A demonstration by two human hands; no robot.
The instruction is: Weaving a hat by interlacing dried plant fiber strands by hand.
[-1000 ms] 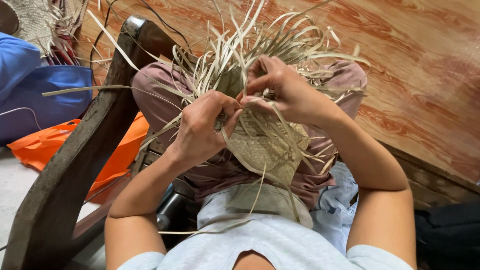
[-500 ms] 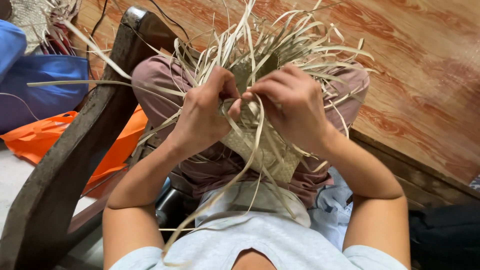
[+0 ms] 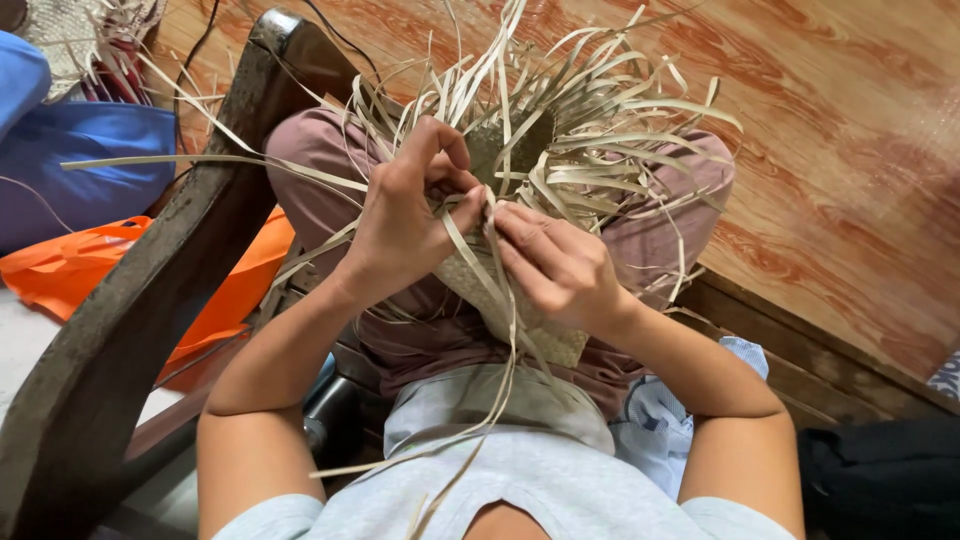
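Observation:
A half-woven piece of pale straw (image 3: 500, 300) rests on my lap, its woven part (image 3: 555, 340) below my hands and many loose strips (image 3: 600, 150) fanning out above. My left hand (image 3: 405, 220) pinches strips at the edge of the weave. Touching it from the right, my right hand (image 3: 555, 265) grips a strip with its fingertips. One long strip (image 3: 505, 370) trails down from my fingers toward my chest. My crossed legs in mauve trousers (image 3: 320, 190) lie under the work.
A dark wooden beam (image 3: 130, 330) slants along my left side. Beyond it lie blue cloth (image 3: 90, 170) and an orange bag (image 3: 70, 270). A reddish wooden floor (image 3: 830, 150) spreads to the right. More straw (image 3: 90, 25) sits top left, a black object (image 3: 880, 480) bottom right.
Both hands have shifted slightly down and left on the weave. The right hand dropped below the left, and a long strip now hangs from the fingers toward my chest.

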